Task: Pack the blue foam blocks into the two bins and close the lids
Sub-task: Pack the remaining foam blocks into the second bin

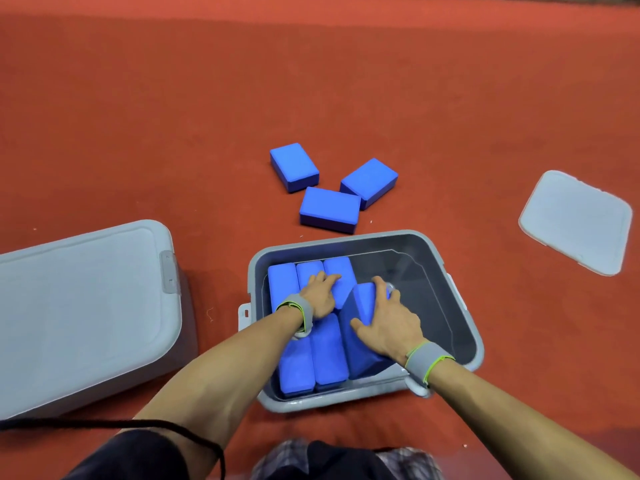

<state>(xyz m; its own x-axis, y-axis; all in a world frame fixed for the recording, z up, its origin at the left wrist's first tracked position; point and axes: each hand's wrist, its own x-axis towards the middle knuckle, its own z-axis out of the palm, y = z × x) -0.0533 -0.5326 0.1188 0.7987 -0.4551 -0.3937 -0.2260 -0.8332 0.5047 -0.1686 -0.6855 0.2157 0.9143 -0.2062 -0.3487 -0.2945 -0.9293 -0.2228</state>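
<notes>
Open bin [460,306], near centre: right hand [388,320] grips a tilted blue foam block [360,355]; left hand [320,294] rests flat, fingers relaxed, on packed blocks [327,355]. Suggest lowering the block upright, flush against its neighbours. Three loose blocks [329,209] lie on the floor beyond.

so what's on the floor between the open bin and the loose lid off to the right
Nothing: in the head view, only bare red floor lies between the open bin and the loose lid. The three loose blocks sit beyond the bin instead.

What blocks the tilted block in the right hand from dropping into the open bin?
Nothing visible. The right hand holds the tilted block beside the packed blocks; the open bin floor to its right is bare.
</notes>
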